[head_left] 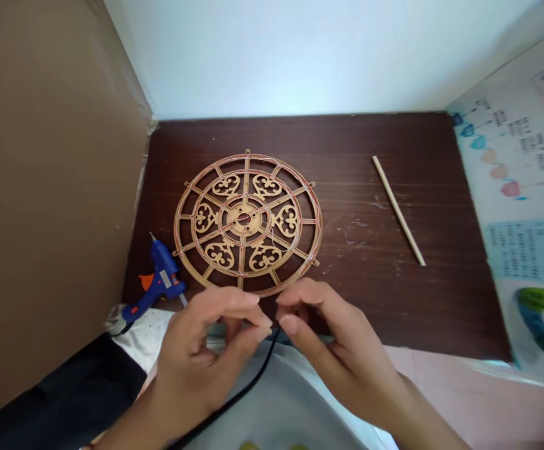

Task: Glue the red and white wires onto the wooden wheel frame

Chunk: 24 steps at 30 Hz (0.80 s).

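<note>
- Head view, looking down at my own two hands at the bottom centre of the frame.
- My left hand (201,356) is curled, its fingertips (262,325) pinched in toward my right hand. I cannot tell whether anything thin sits in that pinch.
- My right hand (332,353) mirrors it, its thumb (289,324) close to my left fingertips. Its grip is just as unclear.
- A black cord (234,394) rises from the bottom edge to the gap between my hands.
- Just above my hands, at the centre of the frame, a round fretwork wooden wheel (247,181) lies flat on a dark wood-grain tabletop (347,144), with reddish thread wound around its spokes and rim.
- A blue hot glue gun (159,281) with an orange trigger lies on its side just beside the wheel, at lower left.
- A plain wooden dowel (398,211) lies well to the right, slanting across the tabletop.
- A brown cardboard sheet (51,187) stands along the left, and a printed chart (520,187) lies at the right edge.
- A black sleeve (60,390) covers my left forearm at lower left.
</note>
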Each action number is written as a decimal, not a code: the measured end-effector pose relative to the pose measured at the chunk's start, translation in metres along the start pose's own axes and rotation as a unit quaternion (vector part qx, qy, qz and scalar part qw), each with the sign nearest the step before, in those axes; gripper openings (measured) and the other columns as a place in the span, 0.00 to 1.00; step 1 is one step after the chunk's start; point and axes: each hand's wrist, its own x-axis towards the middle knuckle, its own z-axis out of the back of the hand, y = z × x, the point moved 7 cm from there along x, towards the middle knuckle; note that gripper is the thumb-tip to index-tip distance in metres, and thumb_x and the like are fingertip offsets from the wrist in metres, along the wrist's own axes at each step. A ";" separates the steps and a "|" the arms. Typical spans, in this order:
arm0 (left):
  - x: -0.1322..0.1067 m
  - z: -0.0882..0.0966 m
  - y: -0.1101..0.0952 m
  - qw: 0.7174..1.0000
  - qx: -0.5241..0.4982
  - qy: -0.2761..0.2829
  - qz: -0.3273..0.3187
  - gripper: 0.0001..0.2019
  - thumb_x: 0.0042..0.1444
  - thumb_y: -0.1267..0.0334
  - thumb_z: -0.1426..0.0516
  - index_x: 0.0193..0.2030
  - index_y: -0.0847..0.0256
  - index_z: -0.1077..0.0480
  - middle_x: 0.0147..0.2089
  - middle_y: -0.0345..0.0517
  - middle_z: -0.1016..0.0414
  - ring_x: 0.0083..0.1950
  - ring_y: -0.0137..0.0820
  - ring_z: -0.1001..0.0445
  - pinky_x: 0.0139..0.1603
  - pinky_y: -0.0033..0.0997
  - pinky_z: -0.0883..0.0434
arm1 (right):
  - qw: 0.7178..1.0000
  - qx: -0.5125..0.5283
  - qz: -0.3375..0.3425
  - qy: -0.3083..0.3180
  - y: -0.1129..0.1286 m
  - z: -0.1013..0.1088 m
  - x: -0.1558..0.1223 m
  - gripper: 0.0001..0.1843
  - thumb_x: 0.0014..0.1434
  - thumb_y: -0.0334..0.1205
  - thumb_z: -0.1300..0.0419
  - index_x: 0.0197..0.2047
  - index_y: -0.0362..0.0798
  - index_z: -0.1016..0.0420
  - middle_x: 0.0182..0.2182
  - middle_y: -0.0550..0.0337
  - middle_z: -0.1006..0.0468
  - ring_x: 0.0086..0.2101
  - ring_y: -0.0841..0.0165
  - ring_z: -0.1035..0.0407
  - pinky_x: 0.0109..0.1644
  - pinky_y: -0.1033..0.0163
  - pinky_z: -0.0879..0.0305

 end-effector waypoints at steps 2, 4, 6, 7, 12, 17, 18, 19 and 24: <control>-0.006 -0.008 -0.001 0.999 -0.044 0.004 0.030 0.21 0.63 0.74 0.30 0.57 0.47 0.24 0.40 0.32 0.11 0.38 0.22 0.15 0.44 0.17 0.21 | 0.999 0.043 -0.001 -0.021 0.004 0.003 -0.009 0.07 0.80 0.38 0.40 0.57 0.59 0.28 0.38 0.68 0.22 0.34 0.74 0.28 0.38 0.71 0.28; -0.012 -0.016 0.001 0.991 -0.093 0.012 0.092 0.17 0.64 0.71 0.29 0.55 0.48 0.24 0.39 0.31 0.11 0.39 0.22 0.15 0.47 0.17 0.21 | 0.997 0.070 0.006 -0.034 0.009 0.007 -0.017 0.10 0.80 0.38 0.40 0.60 0.60 0.26 0.41 0.66 0.21 0.37 0.73 0.26 0.42 0.70 0.26; -0.018 -0.025 0.002 0.975 -0.160 0.022 0.152 0.13 0.66 0.66 0.29 0.53 0.50 0.24 0.39 0.32 0.10 0.32 0.21 0.17 0.39 0.16 0.21 | 0.996 0.086 0.012 -0.033 0.015 0.010 -0.024 0.12 0.79 0.37 0.39 0.61 0.60 0.24 0.44 0.64 0.20 0.40 0.72 0.24 0.44 0.68 0.25; -0.021 -0.029 0.002 0.965 -0.195 0.023 0.174 0.12 0.67 0.64 0.29 0.53 0.51 0.25 0.39 0.33 0.10 0.28 0.20 0.20 0.34 0.16 0.22 | 0.995 0.095 0.017 -0.029 0.018 0.011 -0.028 0.13 0.79 0.37 0.40 0.62 0.60 0.23 0.45 0.63 0.19 0.41 0.72 0.24 0.46 0.67 0.24; -0.032 -0.044 -0.005 0.931 -0.286 -0.005 0.225 0.15 0.63 0.58 0.26 0.51 0.56 0.23 0.39 0.38 0.09 0.22 0.19 0.24 0.25 0.14 0.25 | 0.993 0.094 0.070 -0.032 0.030 0.016 -0.042 0.17 0.78 0.34 0.38 0.65 0.59 0.22 0.47 0.61 0.18 0.45 0.70 0.24 0.50 0.63 0.23; -0.045 -0.049 -0.004 0.923 -0.268 0.036 0.273 0.21 0.62 0.55 0.26 0.56 0.56 0.24 0.35 0.36 0.11 0.21 0.19 0.24 0.28 0.16 0.25 | 0.986 0.022 0.158 -0.047 0.037 0.019 -0.053 0.14 0.75 0.32 0.34 0.61 0.52 0.21 0.45 0.58 0.16 0.42 0.69 0.23 0.43 0.64 0.25; -0.049 -0.049 0.000 0.922 -0.254 0.047 0.290 0.22 0.62 0.53 0.26 0.57 0.56 0.25 0.33 0.35 0.12 0.19 0.18 0.26 0.25 0.15 0.27 | 0.982 -0.007 0.182 -0.041 0.040 0.019 -0.056 0.11 0.76 0.32 0.35 0.59 0.51 0.21 0.43 0.58 0.16 0.39 0.69 0.24 0.42 0.63 0.26; -0.054 -0.050 0.005 0.919 -0.238 0.060 0.308 0.23 0.61 0.51 0.26 0.56 0.57 0.25 0.32 0.35 0.13 0.18 0.17 0.29 0.23 0.15 0.30 | 0.978 -0.039 0.202 -0.026 0.042 0.019 -0.058 0.08 0.77 0.32 0.37 0.56 0.51 0.22 0.40 0.59 0.17 0.37 0.69 0.25 0.40 0.62 0.28; -0.077 -0.063 0.036 0.893 -0.236 0.118 0.365 0.28 0.57 0.40 0.26 0.47 0.61 0.28 0.32 0.45 0.13 0.19 0.19 0.33 0.20 0.17 0.37 | 0.970 -0.154 0.162 0.097 0.028 0.011 -0.065 0.14 0.84 0.38 0.49 0.43 0.51 0.27 0.34 0.62 0.20 0.32 0.70 0.29 0.36 0.65 0.32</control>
